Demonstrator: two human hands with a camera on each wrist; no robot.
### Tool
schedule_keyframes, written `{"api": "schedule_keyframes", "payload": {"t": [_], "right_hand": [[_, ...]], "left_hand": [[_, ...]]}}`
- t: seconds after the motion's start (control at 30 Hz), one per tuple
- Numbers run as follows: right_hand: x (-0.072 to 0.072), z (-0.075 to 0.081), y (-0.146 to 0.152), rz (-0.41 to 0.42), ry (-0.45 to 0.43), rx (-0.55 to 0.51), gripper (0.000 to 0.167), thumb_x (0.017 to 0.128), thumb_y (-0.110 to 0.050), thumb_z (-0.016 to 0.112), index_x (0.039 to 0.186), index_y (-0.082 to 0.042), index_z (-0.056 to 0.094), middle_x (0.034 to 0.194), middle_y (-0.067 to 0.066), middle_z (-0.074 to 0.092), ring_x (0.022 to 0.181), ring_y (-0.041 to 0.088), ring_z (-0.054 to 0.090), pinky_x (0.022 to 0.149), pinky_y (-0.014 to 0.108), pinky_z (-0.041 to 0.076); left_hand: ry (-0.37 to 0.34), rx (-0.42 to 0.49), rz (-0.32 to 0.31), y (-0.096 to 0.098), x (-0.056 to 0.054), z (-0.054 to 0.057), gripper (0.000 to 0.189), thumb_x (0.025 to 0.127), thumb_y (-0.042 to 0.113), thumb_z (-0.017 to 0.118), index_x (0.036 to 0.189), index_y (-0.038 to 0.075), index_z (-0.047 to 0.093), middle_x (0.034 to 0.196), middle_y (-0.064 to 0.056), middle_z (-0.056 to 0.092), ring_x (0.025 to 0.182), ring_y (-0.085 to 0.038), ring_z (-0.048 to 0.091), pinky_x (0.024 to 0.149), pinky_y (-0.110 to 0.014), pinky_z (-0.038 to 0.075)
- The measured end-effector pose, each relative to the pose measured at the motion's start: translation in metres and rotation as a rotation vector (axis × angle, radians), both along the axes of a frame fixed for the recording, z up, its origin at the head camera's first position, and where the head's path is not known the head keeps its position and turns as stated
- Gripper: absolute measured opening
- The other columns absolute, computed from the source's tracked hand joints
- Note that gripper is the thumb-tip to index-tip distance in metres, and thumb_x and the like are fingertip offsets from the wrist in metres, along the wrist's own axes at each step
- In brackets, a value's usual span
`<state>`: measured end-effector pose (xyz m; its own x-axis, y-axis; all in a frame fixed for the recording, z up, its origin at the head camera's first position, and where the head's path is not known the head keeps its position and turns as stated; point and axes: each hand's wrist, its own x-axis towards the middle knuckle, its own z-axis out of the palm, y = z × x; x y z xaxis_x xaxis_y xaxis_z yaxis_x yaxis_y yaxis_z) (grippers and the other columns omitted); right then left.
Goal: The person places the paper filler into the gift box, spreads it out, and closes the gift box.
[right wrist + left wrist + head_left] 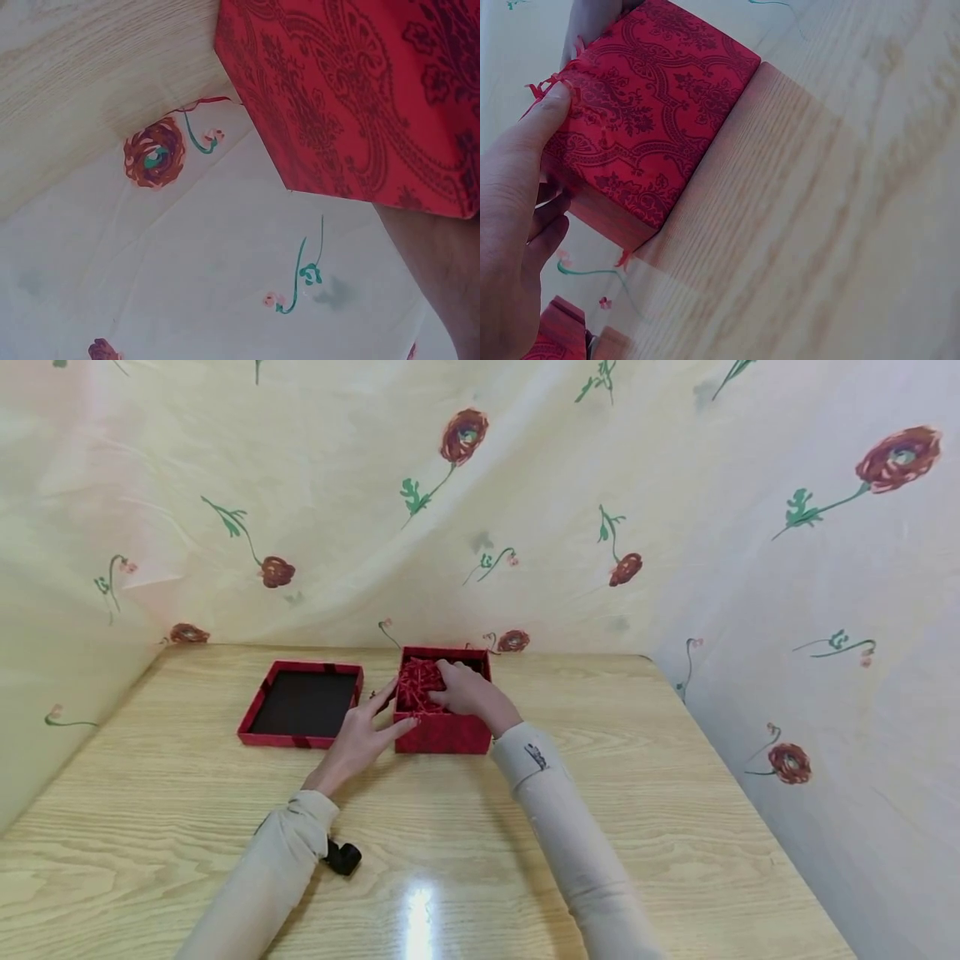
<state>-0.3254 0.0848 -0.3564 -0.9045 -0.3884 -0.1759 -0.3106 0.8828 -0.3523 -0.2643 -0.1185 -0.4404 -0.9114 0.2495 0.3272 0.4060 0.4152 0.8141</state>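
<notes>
A red patterned gift box (442,735) stands at the far middle of the table with its top uncovered. Inside it, mostly on the left, lies red shredded paper (417,683). My left hand (357,745) holds the box's near left corner, thumb on the front face and fingers along the left side; the left wrist view shows this thumb (547,112) at the top edge beside some red strands. My right hand (474,695) reaches over the rim into the box, at the shredded paper. Its fingertips are partly hidden; in the right wrist view the box covers them.
Left of the box lies its red lid (300,741), dark inside facing up. A small black object (343,858) shows beside the left sleeve. Floral cloth (337,527) hangs behind the wooden table (645,827) and along its sides.
</notes>
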Motion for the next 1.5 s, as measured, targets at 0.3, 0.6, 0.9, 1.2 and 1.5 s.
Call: {"api": "schedule_keyframes", "payload": {"t": [0.3,0.6,0.9,1.2,1.5], "right_hand": [[0.002,0.012,-0.001,0.06,0.043,0.057,0.063,0.108,-0.033,0.057,0.158,-0.002,0.035,0.153,0.022,0.045,0.141,0.033,0.046,0.114,0.047,0.039],[0.027,0.023,0.012,0.122,0.128,-0.105,0.071,0.103,-0.044,0.063,0.16,-0.008,0.037,0.159,0.023,0.036,0.143,0.037,0.042,0.114,0.054,0.037],[0.038,0.009,0.019,0.206,0.119,-0.101,0.09,0.093,-0.058,0.071,0.162,-0.014,0.034,0.164,0.017,0.03,0.149,0.038,0.032,0.115,0.058,0.034],[0.032,0.003,0.017,0.221,0.162,-0.178,0.059,0.105,-0.038,0.062,0.155,-0.009,0.047,0.156,0.018,0.04,0.14,0.034,0.045,0.113,0.051,0.04],[0.018,0.001,0.01,0.113,0.119,-0.147,0.061,0.104,-0.034,0.065,0.155,-0.006,0.046,0.153,0.02,0.044,0.136,0.033,0.048,0.11,0.049,0.043]], "left_hand": [[0.003,0.009,-0.001,0.0,-0.001,0.0,0.082,0.099,0.036,0.073,0.165,0.017,0.029,0.162,-0.018,0.036,0.15,-0.038,0.032,0.114,-0.062,0.033],[0.006,0.004,0.0,0.001,-0.001,0.001,0.081,0.099,0.034,0.073,0.164,0.012,0.03,0.162,-0.019,0.035,0.149,-0.038,0.033,0.114,-0.061,0.034],[0.026,-0.022,0.007,0.0,-0.001,0.004,0.079,0.1,0.028,0.073,0.164,0.008,0.03,0.16,-0.023,0.038,0.146,-0.042,0.038,0.113,-0.063,0.034],[-0.014,-0.004,0.024,0.001,-0.001,0.002,0.083,0.099,0.04,0.072,0.163,0.005,0.032,0.162,-0.019,0.036,0.15,-0.038,0.032,0.114,-0.061,0.033],[-0.013,-0.004,0.012,0.001,0.001,0.003,0.083,0.098,0.038,0.073,0.164,0.009,0.031,0.163,-0.018,0.034,0.15,-0.039,0.032,0.114,-0.063,0.032]]}}
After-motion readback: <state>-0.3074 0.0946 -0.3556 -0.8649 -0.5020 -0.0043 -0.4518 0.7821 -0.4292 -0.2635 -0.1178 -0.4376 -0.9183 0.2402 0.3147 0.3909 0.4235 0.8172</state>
